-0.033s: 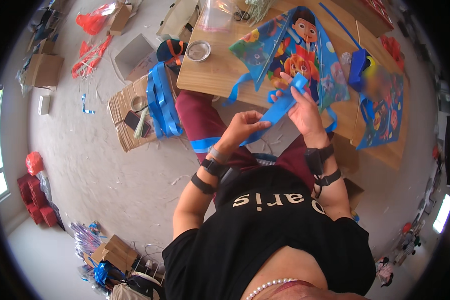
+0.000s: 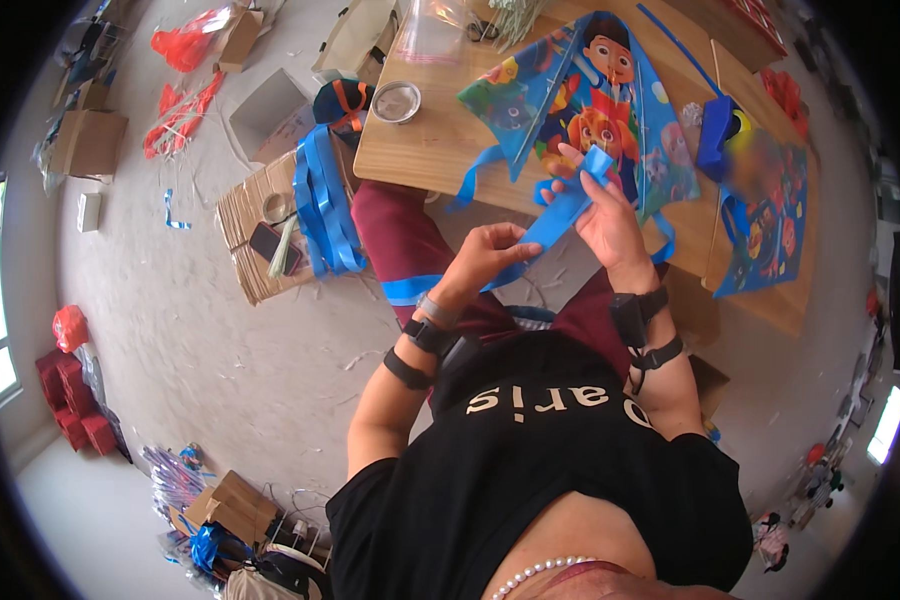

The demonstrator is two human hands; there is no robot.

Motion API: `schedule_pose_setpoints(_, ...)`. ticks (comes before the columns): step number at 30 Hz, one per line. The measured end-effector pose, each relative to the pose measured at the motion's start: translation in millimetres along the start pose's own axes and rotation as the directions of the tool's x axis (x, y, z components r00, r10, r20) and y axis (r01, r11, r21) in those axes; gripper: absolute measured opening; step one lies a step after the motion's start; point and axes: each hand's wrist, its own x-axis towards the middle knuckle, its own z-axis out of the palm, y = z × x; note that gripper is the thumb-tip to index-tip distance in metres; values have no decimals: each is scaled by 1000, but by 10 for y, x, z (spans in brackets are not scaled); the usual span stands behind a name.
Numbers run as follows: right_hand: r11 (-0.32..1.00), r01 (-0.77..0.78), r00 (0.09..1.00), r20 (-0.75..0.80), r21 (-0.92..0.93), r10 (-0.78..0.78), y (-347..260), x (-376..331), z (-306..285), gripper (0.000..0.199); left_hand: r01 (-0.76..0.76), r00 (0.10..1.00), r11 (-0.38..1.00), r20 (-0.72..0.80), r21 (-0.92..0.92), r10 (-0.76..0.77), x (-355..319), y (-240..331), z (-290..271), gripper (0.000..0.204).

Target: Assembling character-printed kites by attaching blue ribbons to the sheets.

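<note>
- Grip, right hand (image 2: pixel 610 225): fingers closed on the upper end of the long blue plastic ribbon strip (image 2: pixel 560 215); the thumb presses the strip against the fingertips, just in front of the near edge of the light wooden table (image 2: pixel 420 150).
- Grip, left hand (image 2: pixel 490 250): fingers and thumb pinched together on the same strip, lower along its length, in front of the table edge and above the person's dark red trouser leg (image 2: pixel 395 235).
- Strip position relative to the grips: the strip spans the gap between the two hands, taut enough to read as a flat band; its upper tip projects past the right fingertips over the table edge, and its lower part trails from the left hand down across the trouser leg.
- Strip orientation: long axis runs diagonally, from lower left at the lap to upper right at the table; the free upper tip points toward the colourful cartoon-printed plastic kite (image 2: pixel 585 110).
- The kite lies flat on the table, just beyond the right hand; its blue tail ribbons hang over the near table edge.
- A round clear container (image 2: pixel 396 101) stands on the left part of the table, well apart from both hands.
- A bundle of blue ribbon strips (image 2: pixel 322 205) lies on flattened brown cardboard (image 2: pixel 245 225) on the floor, left of the table.
</note>
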Motion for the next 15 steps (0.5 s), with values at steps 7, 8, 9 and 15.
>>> schedule_pose_setpoints(7, 997, -11, 1000, -19, 79, 12, 65, 73, -51, 46, 51, 998, 995, -27, -84, -53, -81, -143, 66, 19)
schedule_pose_setpoints(8, 996, -22, 999, -24, 86, 24, 72, 75, -57, 46, 54, 998, 995, -25, -82, -56, -86, -152, 74, 19)
schedule_pose_setpoints(9, 995, -34, 999, -29, 94, 37, 80, 75, -64, 46, 58, 998, 993, -29, -103, -61, -92, -159, 83, 18)
schedule_pose_setpoints(15, 995, -47, 999, -1, 88, 48, 94, 90, -103, 48, 52, 997, 986, -54, -160, -62, -115, -193, 141, 16)
